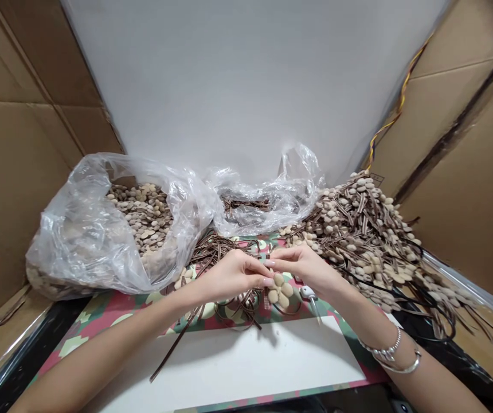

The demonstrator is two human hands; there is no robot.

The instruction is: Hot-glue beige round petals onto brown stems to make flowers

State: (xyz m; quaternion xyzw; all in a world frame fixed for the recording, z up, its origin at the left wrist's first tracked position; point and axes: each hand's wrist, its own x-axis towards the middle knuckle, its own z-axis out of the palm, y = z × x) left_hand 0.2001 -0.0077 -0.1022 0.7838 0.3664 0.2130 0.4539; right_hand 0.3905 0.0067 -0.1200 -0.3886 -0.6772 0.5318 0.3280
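Between my hands is a beige felt-like flower (280,291) with rounded petals. My left hand (238,274) pinches its left edge between thumb and fingers. A striped brown ribbon (266,298) hangs down beside the flower, and its upper end meets the fingertips of my right hand (304,267), which are closed on it. Just below my right hand lies a white tool (307,292) with a thin tip. Loose brown ribbons (216,246) are heaped behind my left hand, with more strips beneath it. My fingers partly cover the ribbon and flower.
A clear plastic bag (87,229) full of beige flowers stands left. Behind is another plastic bag (267,195) with brown ribbons. Flowers with ribbons form a large pile (362,229) at right, near a black cable (448,315). A white board (238,373) lies in front; cardboard walls (23,149) flank the table.
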